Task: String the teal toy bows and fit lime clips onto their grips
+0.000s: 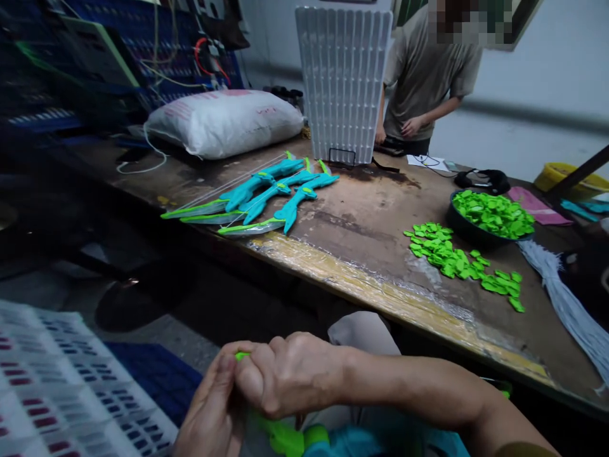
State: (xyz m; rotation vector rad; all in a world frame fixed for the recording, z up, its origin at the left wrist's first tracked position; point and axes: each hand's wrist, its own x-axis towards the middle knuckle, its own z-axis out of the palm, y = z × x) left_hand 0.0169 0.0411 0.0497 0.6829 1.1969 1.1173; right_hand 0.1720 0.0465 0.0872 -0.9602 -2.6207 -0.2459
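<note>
My right hand [290, 374] is a closed fist around the green end of a green and teal toy bow [316, 438] at the bottom centre. Pressed against it from the left, my left hand [209, 406] wraps the same end, its thumb on top. A bit of green shows between the hands; the rest of the grip is hidden. The bow's teal body lies low in front of me, partly behind my right forearm. On the table, several teal and green bows [257, 197] with white strings lie side by side.
Small green pieces [447, 254] lie loose beside a full dark bowl [457, 222]. Grey strands [561, 292] hang at the right edge. A white sack [228, 120] and clear ribbed panel [342, 82] are at the back. A person [428, 76] stands beyond. White crate [71, 387] lower left.
</note>
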